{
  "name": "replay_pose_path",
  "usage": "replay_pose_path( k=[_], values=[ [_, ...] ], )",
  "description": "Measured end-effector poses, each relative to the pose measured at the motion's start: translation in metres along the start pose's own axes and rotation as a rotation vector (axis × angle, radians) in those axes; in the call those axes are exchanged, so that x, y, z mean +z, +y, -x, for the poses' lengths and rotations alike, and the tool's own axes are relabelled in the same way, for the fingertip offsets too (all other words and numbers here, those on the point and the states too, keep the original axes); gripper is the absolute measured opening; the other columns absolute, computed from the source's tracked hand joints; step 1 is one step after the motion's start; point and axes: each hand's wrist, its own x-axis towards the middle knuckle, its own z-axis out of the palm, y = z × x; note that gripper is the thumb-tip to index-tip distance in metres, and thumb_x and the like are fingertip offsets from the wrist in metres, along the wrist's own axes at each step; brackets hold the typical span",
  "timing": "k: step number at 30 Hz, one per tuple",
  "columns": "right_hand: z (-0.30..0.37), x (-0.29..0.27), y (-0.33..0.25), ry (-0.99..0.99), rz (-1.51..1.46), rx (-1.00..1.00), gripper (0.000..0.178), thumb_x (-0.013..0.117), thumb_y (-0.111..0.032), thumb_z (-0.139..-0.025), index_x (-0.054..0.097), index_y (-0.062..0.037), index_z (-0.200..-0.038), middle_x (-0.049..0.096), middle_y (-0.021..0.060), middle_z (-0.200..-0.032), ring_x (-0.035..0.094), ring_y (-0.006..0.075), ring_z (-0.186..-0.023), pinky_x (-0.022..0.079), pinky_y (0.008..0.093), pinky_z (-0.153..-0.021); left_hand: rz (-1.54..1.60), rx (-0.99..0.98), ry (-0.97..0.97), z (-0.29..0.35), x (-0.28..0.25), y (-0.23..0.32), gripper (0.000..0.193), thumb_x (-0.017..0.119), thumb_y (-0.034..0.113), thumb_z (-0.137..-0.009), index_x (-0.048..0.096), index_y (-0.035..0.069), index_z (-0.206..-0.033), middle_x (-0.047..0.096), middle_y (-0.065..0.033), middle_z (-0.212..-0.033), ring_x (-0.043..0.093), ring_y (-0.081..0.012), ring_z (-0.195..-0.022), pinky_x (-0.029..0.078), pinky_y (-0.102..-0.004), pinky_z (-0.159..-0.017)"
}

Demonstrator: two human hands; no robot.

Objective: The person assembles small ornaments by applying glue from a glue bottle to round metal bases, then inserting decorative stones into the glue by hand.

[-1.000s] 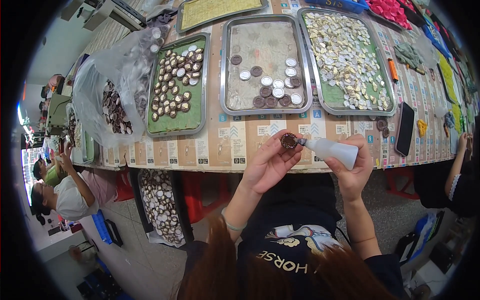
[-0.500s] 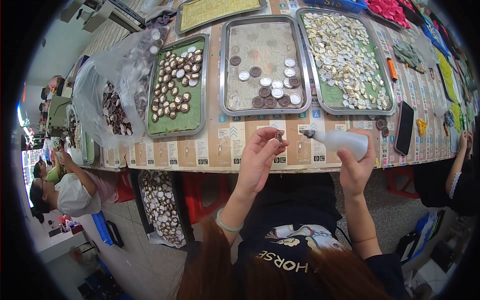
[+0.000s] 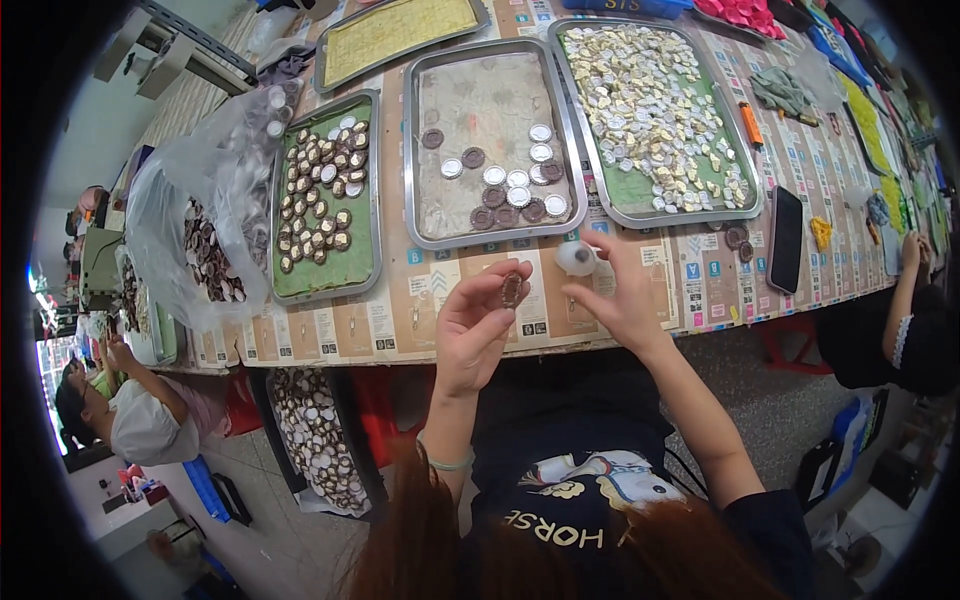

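Observation:
My left hand [image 3: 474, 335] pinches a small brown scalloped disc [image 3: 512, 290] upright between thumb and fingertips, just beyond the table's near edge. To its right, my right hand [image 3: 628, 298] is beside a white squeeze bottle [image 3: 573, 264] with a dark tip, seen end-on from above. The thumb and fingers are spread around the bottle's right side, with the thumb apart from it. Past both hands, a metal tray [image 3: 470, 100] has several brown scalloped discs and white-faced ones gathered at its near right.
A green-lined tray [image 3: 372, 200] of brown-and-gold pieces and a plastic bag [image 3: 165, 215] of discs sit left. Right are a tray [image 3: 745, 212] of gold and white pieces, a phone [image 3: 786, 240], and an orange tool [image 3: 751, 125]. Beneath the table stands a filled bin [image 3: 310, 440].
My right hand has moved left and turned the bottle from tilted to end-on, and its fingers have spread. The disc in my left hand now faces me more. The view has shifted slightly.

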Motion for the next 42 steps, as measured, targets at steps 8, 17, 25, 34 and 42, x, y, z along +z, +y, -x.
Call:
replay_pose_path(
  k=[8, 17, 25, 34, 42],
  values=[
    [-0.051, -0.059, 0.050, 0.234, 0.332, 0.031, 0.017, 0.053, -0.004, -0.075, 0.056, 0.0007, -0.092, 0.055, 0.0131, -0.086, 0.051, 0.0273, -0.082, 0.040, 0.0335, -0.075, 1.071, -0.200, -0.135, 0.016, -0.012, -0.021, 0.042, 0.050, -0.004, -0.077, 0.046, 0.015, -0.114, 0.044, -0.0047, -0.121, 0.046, -0.0247, -0.109, 0.036, -0.0382, -0.094],
    [-0.074, -0.068, 0.072, 0.081, 0.571, -0.068, 0.014, 0.056, -0.005, -0.072, 0.058, 0.0004, -0.084, 0.057, 0.0116, -0.081, 0.051, 0.0275, -0.082, 0.041, 0.0349, -0.073, 1.250, -0.355, -0.002, 0.021, -0.005, -0.048, 0.039, 0.050, 0.006, -0.082, 0.042, 0.012, -0.119, 0.041, -0.0121, -0.123, 0.049, -0.0236, -0.104, 0.042, -0.0336, -0.086],
    [-0.071, -0.064, 0.066, 0.062, 0.578, -0.167, 0.010, 0.056, -0.005, -0.071, 0.056, -0.0005, -0.080, 0.057, 0.0099, -0.078, 0.051, 0.0254, -0.079, 0.041, 0.0339, -0.070, 0.928, -0.380, 0.024, 0.019, 0.003, -0.047, 0.037, 0.048, 0.004, -0.082, 0.043, 0.009, -0.118, 0.040, -0.0148, -0.123, 0.049, -0.0251, -0.104, 0.043, -0.0332, -0.087],
    [-0.041, -0.056, 0.038, 0.339, 0.440, -0.289, 0.012, 0.057, -0.002, -0.074, 0.057, -0.0008, -0.086, 0.058, 0.0111, -0.081, 0.055, 0.0256, -0.074, 0.043, 0.0323, -0.066, 1.038, -0.456, 0.095, 0.018, 0.001, -0.053, 0.035, 0.045, 0.008, -0.085, 0.040, 0.007, -0.119, 0.041, -0.0148, -0.122, 0.049, -0.0225, -0.103, 0.043, -0.0322, -0.087],
    [-0.046, -0.061, 0.063, 0.196, 0.491, -0.059, 0.009, 0.055, -0.002, -0.075, 0.056, 0.0002, -0.084, 0.056, 0.0118, -0.078, 0.054, 0.0260, -0.071, 0.044, 0.0310, -0.063, 0.888, -0.516, 0.223, 0.016, 0.008, -0.053, 0.031, 0.045, 0.009, -0.085, 0.041, 0.004, -0.116, 0.046, -0.0136, -0.115, 0.051, -0.0207, -0.099, 0.044, -0.0301, -0.085]
  ],
)
